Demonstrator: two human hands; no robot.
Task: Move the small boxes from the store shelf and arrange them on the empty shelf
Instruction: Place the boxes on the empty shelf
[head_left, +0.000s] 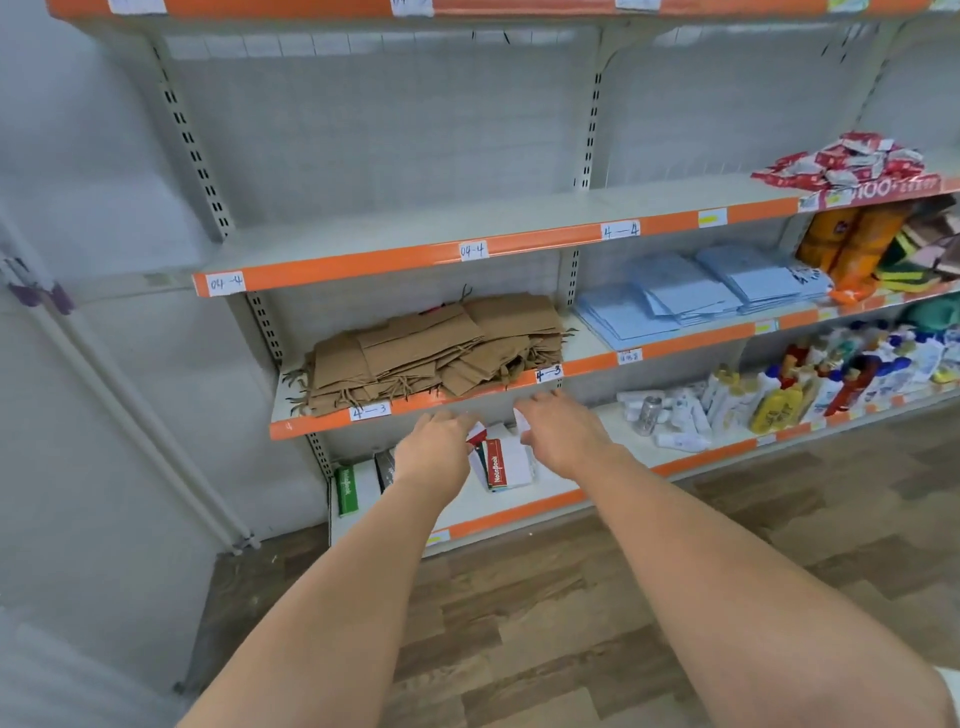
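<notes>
Room: store aisle, wood-look floor (571, 623), white shelving with orange edge strips.
Empty shelf (415, 228): tagged 04-4, bare.
Below it: brown paper bags (431, 348) on the 4-3 level.
Small boxes (501, 462): red and white, on the bottom shelf (519, 512); green box (345, 488) at far left.
Left hand (434, 449): fingertips in among the boxes; can't tell if it's gripping.
Right hand (563, 434): fingers spread loose above them, holding nothing I can see.
</notes>
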